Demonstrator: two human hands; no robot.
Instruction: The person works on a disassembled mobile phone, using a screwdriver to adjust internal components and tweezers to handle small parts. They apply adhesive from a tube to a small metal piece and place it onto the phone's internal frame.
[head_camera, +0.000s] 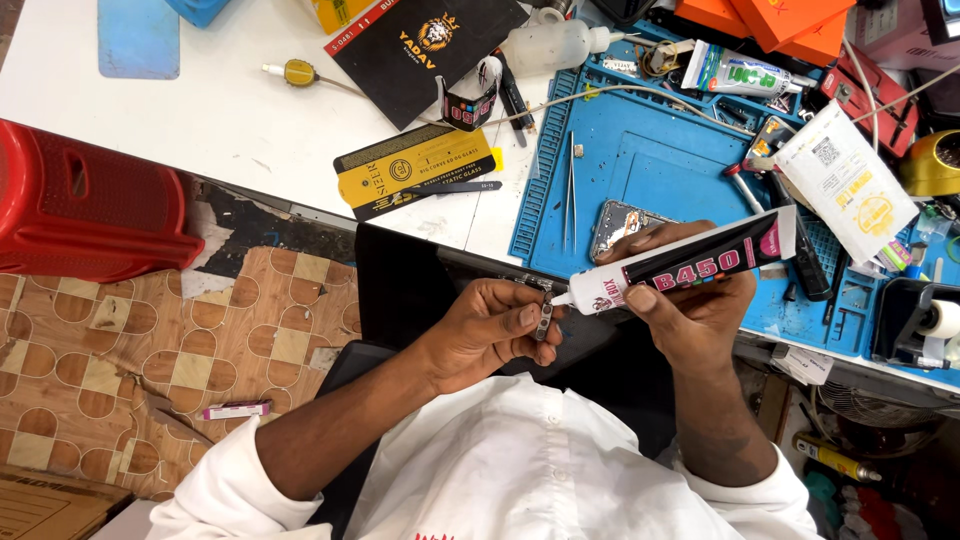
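- the left hand (490, 325) is closed in a narrow pinch around a small dark metal part (543, 318), thumb and fingertips gripping it just in front of the person's chest.
- the right hand (690, 305) is wrapped around a black-and-pink glue tube (690, 265), thumb lying along its side, fingers curled behind it.
- the tube lies tilted, its white nozzle end pointing left and down; the nozzle tip touches or sits just beside the small part, which of the two cannot be told.
- both hands are held over the near edge of the blue work mat (650, 170), above the person's lap.
- on the mat, just behind the right hand, lies a phone frame (618, 225), partly hidden by the fingers.
- a pair of thin tweezers (570, 195) lies upright on the mat, left of the phone frame.
- a yellow-and-black flat package (415, 170) rests on the white table (200, 110), well apart from the hands.
- a red plastic stool (85, 205) stands at the left, over a patterned floor (110, 370).
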